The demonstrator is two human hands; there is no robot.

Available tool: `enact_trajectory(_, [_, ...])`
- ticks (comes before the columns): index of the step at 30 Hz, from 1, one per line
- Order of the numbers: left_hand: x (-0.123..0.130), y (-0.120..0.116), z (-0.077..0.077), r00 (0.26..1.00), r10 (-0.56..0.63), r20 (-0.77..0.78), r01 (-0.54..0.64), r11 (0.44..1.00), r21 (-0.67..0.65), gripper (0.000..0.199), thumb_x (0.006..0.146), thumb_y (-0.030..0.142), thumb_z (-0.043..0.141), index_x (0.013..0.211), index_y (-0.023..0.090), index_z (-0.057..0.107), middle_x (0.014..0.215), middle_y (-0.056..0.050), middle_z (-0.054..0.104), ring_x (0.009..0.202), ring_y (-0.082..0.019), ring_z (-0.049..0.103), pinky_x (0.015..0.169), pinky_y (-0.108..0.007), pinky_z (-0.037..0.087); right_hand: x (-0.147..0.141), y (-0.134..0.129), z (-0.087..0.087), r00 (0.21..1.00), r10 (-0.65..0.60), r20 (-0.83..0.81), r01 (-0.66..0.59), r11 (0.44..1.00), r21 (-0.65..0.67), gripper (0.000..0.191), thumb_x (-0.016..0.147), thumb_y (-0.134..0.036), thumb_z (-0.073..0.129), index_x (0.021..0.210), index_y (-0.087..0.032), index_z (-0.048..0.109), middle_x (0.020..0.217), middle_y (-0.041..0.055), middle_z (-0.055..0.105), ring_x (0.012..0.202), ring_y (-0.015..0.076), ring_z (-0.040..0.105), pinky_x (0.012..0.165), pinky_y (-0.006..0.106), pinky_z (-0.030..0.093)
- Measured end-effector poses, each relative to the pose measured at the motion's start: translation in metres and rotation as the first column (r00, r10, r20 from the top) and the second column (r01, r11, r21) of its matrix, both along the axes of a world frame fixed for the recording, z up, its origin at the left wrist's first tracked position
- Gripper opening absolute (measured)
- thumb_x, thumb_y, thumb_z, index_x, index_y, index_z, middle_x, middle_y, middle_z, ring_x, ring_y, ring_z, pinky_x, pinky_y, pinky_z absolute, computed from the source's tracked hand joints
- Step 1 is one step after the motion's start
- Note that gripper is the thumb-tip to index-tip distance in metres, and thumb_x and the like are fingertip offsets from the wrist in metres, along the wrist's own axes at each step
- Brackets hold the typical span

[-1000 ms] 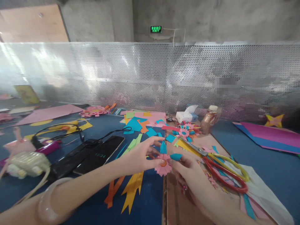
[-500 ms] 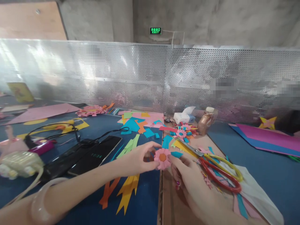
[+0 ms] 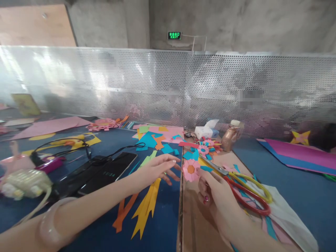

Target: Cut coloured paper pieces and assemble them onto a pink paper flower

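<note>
Pinched by its right edge in my right hand (image 3: 214, 190) is a pink paper flower (image 3: 188, 171) with an orange centre (image 3: 191, 169). My left hand (image 3: 161, 168) is just left of the flower, fingers apart and holding nothing. Under and beside the left hand lie yellow paper strips (image 3: 147, 210) with notched ends, orange strips (image 3: 123, 213) and green strips (image 3: 147, 159). Scissors (image 3: 252, 199) with one red and one yellow handle rest behind my right hand. Blue paper pieces (image 3: 190, 154) are spread just beyond the flower.
Two black phone-like slabs (image 3: 112, 171) and a cable lie at left, near a cream pouch (image 3: 26, 182). A tissue box (image 3: 206, 132), a brown bottle (image 3: 231, 136) and a finished flower cluster (image 3: 203, 149) stand behind. Purple and blue sheets (image 3: 299, 154) lie right; a perforated metal screen (image 3: 131, 87) closes the back.
My left hand has let go of the pink paper flower and opened, drawing slightly left. My right hand has carried the flower a little to the right and up.
</note>
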State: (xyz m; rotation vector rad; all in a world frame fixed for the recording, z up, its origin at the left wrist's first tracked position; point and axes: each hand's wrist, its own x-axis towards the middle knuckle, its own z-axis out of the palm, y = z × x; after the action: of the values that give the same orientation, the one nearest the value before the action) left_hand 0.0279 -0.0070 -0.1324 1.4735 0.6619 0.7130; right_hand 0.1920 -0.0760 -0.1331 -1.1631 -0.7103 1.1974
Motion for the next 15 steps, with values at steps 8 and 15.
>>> enact_trajectory(8, [-0.001, 0.004, -0.006, 0.992, 0.011, -0.123, 0.013, 0.981, 0.194, 0.036, 0.074, 0.026, 0.061, 0.107, 0.017, 0.051, 0.110, -0.011, 0.056, 0.086, -0.019, 0.061, 0.068, -0.032, 0.049, 0.002, 0.002, -0.005, 0.999, 0.018, 0.032, -0.019, 0.999, 0.037, 0.036, 0.065, -0.033, 0.065, 0.050, -0.019, 0.036, 0.037, -0.0083, 0.035, 0.031, 0.0049, 0.028, 0.034, 0.020, 0.024])
enact_trajectory(15, [-0.001, -0.005, -0.006, 0.961, -0.183, -0.209, 0.228, 0.950, 0.213, 0.041, 0.072, 0.031, 0.065, 0.109, 0.017, 0.054, 0.112, -0.008, 0.059, 0.101, -0.021, 0.055, 0.087, -0.034, 0.042, -0.011, -0.011, 0.001, 0.995, 0.037, 0.090, -0.042, 0.997, 0.059, 0.023, 0.069, -0.038, 0.065, 0.066, -0.018, 0.052, 0.037, -0.0080, 0.037, 0.034, 0.0071, 0.032, 0.038, 0.020, 0.027])
